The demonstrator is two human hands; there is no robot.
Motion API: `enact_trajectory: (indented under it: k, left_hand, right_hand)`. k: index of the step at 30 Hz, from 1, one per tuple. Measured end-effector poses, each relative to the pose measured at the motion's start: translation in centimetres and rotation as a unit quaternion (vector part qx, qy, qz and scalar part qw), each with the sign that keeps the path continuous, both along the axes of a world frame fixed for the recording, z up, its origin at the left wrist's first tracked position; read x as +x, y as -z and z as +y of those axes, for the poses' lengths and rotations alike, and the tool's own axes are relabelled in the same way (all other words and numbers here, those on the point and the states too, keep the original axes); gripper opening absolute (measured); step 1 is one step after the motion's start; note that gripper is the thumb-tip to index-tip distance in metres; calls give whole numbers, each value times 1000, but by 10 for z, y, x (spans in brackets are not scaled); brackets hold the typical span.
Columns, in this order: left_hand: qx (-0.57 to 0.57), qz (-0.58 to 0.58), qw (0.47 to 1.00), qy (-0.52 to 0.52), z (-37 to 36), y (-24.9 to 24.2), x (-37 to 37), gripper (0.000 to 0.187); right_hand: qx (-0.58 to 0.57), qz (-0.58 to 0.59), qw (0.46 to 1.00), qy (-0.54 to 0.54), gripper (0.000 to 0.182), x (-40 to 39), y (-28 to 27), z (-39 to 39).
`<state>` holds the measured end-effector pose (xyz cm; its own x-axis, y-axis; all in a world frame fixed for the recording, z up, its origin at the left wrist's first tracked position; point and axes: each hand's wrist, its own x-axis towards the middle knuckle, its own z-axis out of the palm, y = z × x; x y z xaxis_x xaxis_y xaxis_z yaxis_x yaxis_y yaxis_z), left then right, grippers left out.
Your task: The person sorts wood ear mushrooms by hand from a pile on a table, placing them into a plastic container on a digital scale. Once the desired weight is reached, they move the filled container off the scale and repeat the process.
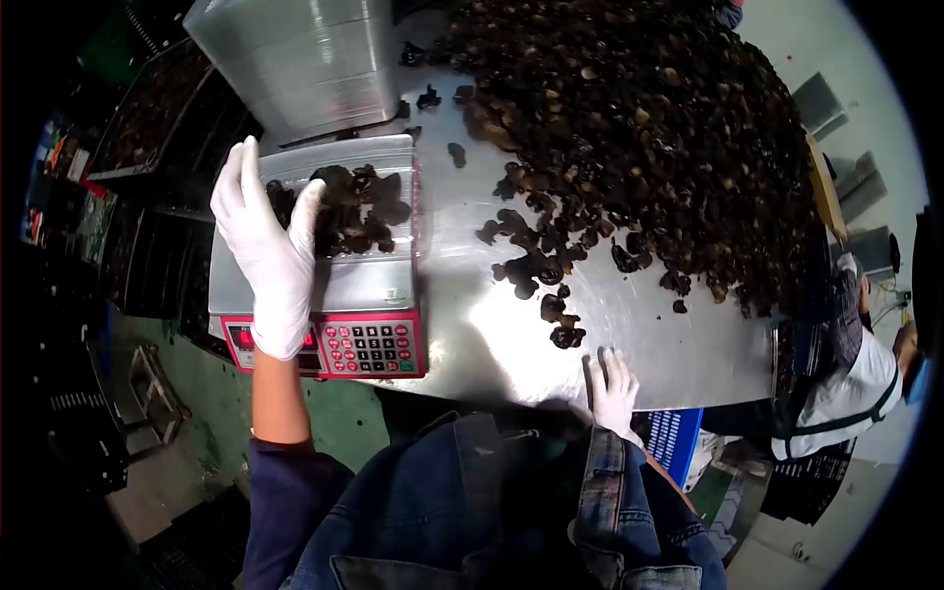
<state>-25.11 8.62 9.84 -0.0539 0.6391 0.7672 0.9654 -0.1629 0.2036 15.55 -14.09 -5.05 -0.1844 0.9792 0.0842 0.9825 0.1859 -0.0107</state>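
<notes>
My left hand, in a white glove, reaches over the scale with its fingers stretched and the thumb spread apart. The thumb tip is right at a small heap of dark wood ear mushrooms on the scale's metal platform, and the palm side hides part of it. A clear plastic rim shows around the heap. My wrist covers part of the red display beside the keypad. My right hand, also gloved, rests with extended fingers at the near edge of the metal table.
A large pile of wood ear mushrooms spreads over the table's far right, with loose pieces trailing nearer. Stacked clear plastic trays stand behind the scale. Dark crates sit at left. A blue basket and another person are at right.
</notes>
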Motion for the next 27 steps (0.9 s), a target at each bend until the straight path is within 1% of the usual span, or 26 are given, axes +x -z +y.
enact_trajectory:
  k: [1, 2, 3, 4, 5, 7, 8, 9, 10, 11, 13, 14, 15, 17, 18, 19, 20, 21, 22, 23, 25, 26, 27]
  left_hand:
    - [18, -8, 998, 59, -9, -6, 16, 65]
    - [4, -40, 993, 115, -20, -7, 38, 53]
    - [-39, -43, 979, 194, -29, -7, 61, 44]
    - [-56, -63, 952, 293, -38, 4, 84, 38]
    - [-153, -31, 921, 358, -46, 20, 109, 38]
    - [-329, -64, 868, 367, -57, 76, 147, 38]
    - [-330, -62, 867, 368, -56, 97, 161, 38]
    - [-280, -60, 882, 373, -54, 113, 173, 39]
    - [-229, -59, 895, 377, -53, 125, 183, 40]
    - [-232, -59, 894, 378, -51, 128, 190, 40]
    - [-274, -58, 914, 294, -48, 131, 199, 43]
    - [-266, -73, 916, 293, -49, 121, 198, 46]
    - [-268, -73, 915, 293, -50, 121, 198, 46]
    - [-272, -84, 923, 258, -50, 119, 197, 48]
    - [-285, -79, 922, 249, -51, 115, 198, 42]
    - [-284, -76, 923, 247, -52, 118, 197, 42]
    - [-339, -57, 902, 262, -54, 126, 196, 36]
    - [-393, -39, 877, 275, -56, 130, 196, 31]
    - [-388, -38, 876, 283, -66, 119, 192, 20]
    - [-385, -36, 878, 282, -71, 111, 185, 20]
    - [-343, -91, 883, 308, -72, 98, 173, 21]
    - [-430, -109, 854, 271, -61, 91, 172, 26]
    - [-432, -110, 854, 267, -50, 94, 174, 26]
  right_hand:
    - [-1, 10, 1000, 29, 82, -3, 0, 7]
    - [-3, 7, 1000, 21, 80, -1, 7, 6]
    - [-2, 10, 1000, 23, 80, -1, 9, 6]
    - [-9, 19, 999, 25, 81, 0, 10, 6]
    - [-17, 28, 999, 27, 81, 1, 10, 7]
    - [-19, 48, 998, 30, 80, 2, 7, 12]
    - [-18, 53, 998, 25, 80, 0, 6, 13]
    - [-18, 58, 998, 21, 80, 0, 5, 13]
    - [-9, 81, 997, 16, 74, 1, 3, 13]
    - [-12, 82, 996, 17, 74, 3, 2, 14]
    - [32, 111, 992, 51, 64, 6, 0, 19]
    - [65, 163, 980, 88, 51, 2, -6, 27]
    - [119, 157, 975, 105, 47, 5, -5, 34]
    - [142, 223, 957, 118, 47, 0, -22, 58]
    - [91, 264, 955, 97, 49, -9, -40, 71]
    - [41, 304, 949, 75, 52, -21, -56, 81]
    - [78, 267, 961, 13, 58, -27, -44, 86]
    - [58, 211, 975, -32, 57, -33, -39, 87]
    - [48, 202, 976, -64, 48, -31, -31, 87]
    - [38, 192, 976, -97, 39, -26, -24, 87]
    - [69, 291, 947, -115, 25, -4, -20, 98]
    - [95, 351, 928, -83, 16, -6, -34, 111]
    - [118, 311, 942, -45, 21, -3, -39, 123]
